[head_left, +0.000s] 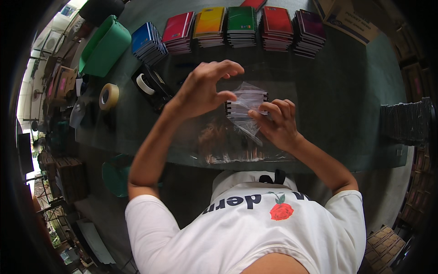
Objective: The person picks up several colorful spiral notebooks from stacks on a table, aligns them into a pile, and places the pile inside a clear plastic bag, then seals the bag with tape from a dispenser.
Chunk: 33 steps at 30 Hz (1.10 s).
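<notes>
In front of me a small stack of spiral-bound notebooks stands on edge, with clear plastic wrap folded over its end. My left hand is raised just left of the stack, its thumb and fingers apart, the thumb close to the film. On the right side, my right hand is closed with thumb and fingertips on the plastic-covered stack. More loose clear film lies along the table's near edge.
A row of notebook stacks in several colours lines the far side. To the left are a black tape dispenser, a tape roll and a green bin. Dark stacked notebooks stand at right; a cardboard box sits far right.
</notes>
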Motion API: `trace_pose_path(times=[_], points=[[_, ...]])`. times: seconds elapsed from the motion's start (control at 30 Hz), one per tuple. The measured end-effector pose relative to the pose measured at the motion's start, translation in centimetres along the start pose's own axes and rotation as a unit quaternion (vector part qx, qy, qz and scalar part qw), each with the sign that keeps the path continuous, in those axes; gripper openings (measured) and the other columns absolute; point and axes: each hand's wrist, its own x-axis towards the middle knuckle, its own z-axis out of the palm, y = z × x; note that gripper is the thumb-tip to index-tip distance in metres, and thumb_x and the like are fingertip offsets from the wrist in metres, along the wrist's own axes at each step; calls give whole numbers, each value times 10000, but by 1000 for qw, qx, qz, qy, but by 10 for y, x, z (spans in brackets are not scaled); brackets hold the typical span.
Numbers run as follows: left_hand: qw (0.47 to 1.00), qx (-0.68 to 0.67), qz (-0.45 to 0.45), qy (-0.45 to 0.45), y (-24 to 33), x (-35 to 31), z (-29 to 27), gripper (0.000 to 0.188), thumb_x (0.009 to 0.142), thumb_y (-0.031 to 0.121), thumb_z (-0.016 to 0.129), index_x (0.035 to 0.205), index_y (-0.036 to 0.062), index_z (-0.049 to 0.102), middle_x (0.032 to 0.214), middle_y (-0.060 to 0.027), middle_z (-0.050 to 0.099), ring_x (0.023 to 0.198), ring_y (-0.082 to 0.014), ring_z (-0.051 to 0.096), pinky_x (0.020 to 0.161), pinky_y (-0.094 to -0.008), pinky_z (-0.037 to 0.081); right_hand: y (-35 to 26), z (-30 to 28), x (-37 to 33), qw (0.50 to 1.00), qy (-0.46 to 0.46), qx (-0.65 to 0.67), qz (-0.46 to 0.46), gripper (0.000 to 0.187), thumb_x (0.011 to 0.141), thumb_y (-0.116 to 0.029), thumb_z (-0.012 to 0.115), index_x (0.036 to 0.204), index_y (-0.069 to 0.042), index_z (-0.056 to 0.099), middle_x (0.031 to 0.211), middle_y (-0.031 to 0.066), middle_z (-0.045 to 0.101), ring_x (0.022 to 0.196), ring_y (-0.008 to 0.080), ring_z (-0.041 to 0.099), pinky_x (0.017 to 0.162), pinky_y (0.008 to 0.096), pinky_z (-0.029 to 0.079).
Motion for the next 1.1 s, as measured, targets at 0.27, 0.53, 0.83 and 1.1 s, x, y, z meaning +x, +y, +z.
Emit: trace_pose_path(times=[0.27,0.53,0.83,1.1], points=[[978,-50,116,168,-6,-48,25,262,668,33,726,904,132,671,968,-66,645,998,-240,572,865,-363,439,15,-5,6,990,-82,115,14,396,589,-166,771,975,-164,681,968,-32,541,937,192,508,852,347,386],[951,52,85,292,-20,-58,107,235,720,165,730,950,165,684,1279,-105,467,1159,-283,433,972,-407,315,19,-2,17,981,-87,175,22,296,621,-188,769,905,-137,702,894,3,569,862,213,529,798,349,425],[953,-264,-87,121,-42,-47,85,953,597,328,856,1372,85,357,1119,-100,550,978,-219,560,882,-334,454,1,10,22,969,-41,189,153,214,662,-209,788,751,-79,644,869,62,572,826,231,539,774,355,434],[995,-83,29,50,-38,-21,51,270,654,135,776,903,62,702,859,-84,629,877,-202,585,754,-318,486,33,-2,55,830,-220,394,327,367,600,-102,781,955,-62,698,897,34,572,843,144,544,719,285,456]])
